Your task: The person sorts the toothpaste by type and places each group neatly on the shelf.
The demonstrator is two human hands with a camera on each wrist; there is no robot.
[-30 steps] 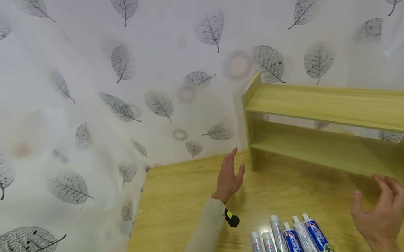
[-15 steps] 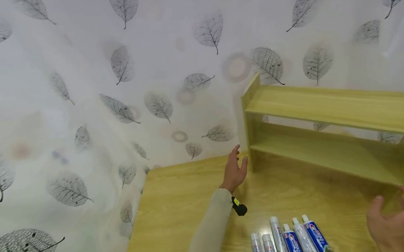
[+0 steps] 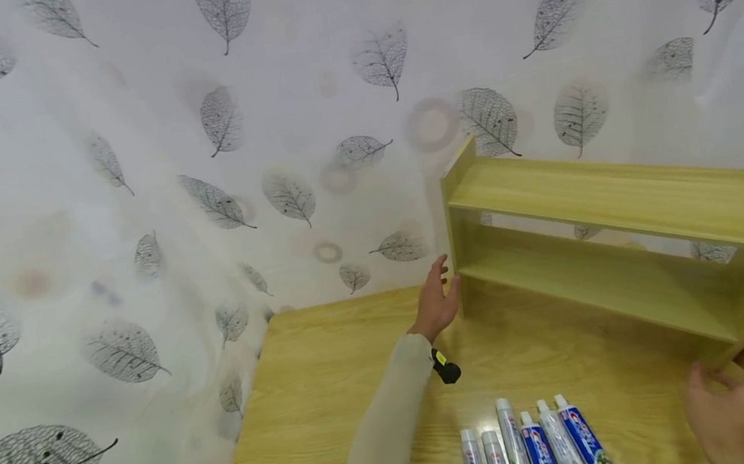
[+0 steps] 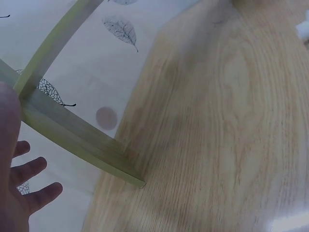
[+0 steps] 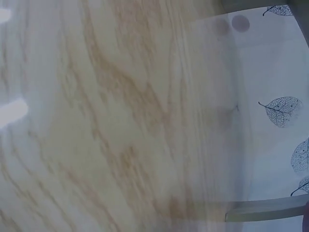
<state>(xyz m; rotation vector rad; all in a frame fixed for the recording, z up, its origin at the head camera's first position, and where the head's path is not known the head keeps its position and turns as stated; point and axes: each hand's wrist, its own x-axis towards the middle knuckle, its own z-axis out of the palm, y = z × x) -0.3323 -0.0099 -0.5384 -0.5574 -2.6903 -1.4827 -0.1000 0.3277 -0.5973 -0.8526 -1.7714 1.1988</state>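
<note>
Six toothpaste tubes (image 3: 534, 445), one shelf (image 3: 617, 236).

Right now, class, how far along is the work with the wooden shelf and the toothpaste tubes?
Done: six toothpaste tubes lie in a row on the table. In hand: the left hand touches the left end of the wooden shelf, and the right hand holds its right bottom corner. Left: both shelf boards are bare; no tube has been picked up.

A white curtain (image 3: 138, 211) printed with grey leaves hangs behind and to the left of my light wooden table (image 3: 334, 387), reaching down past its far edge and left corner. Soft, even light glints off the tabletop's near edge.
</note>
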